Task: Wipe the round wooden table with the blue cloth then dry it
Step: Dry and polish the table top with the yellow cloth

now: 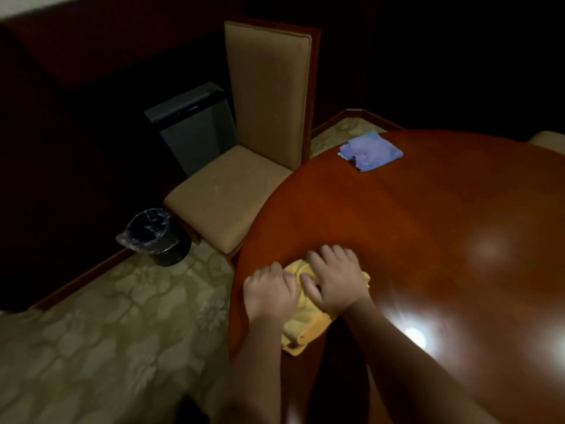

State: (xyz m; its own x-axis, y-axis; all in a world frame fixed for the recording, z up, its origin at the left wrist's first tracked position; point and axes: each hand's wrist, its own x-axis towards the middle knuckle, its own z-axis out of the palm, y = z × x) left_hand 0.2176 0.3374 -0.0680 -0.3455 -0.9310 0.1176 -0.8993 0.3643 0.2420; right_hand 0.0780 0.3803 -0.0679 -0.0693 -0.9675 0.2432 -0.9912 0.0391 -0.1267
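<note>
We judge we're in the drying step: left hand [270, 290] curled on the yellow cloth [298, 327], right hand [336, 278] pressing it flat at the near edge of the desk [428, 240]. Blue cloth [370, 151] lies untouched at the far edge, well apart. Glossy top with glare; chair [244, 166], bin [154, 237], patterned carpet [101, 347], dim room.

A folded cloth [370, 151] is placed on the table [428, 228] at twelve o'clock; another cloth [301, 328] is pressed under both hands at eight o'clock. A chair [244, 166] is set at ten o'clock, a bin [156, 237] beyond it at nine.
</note>
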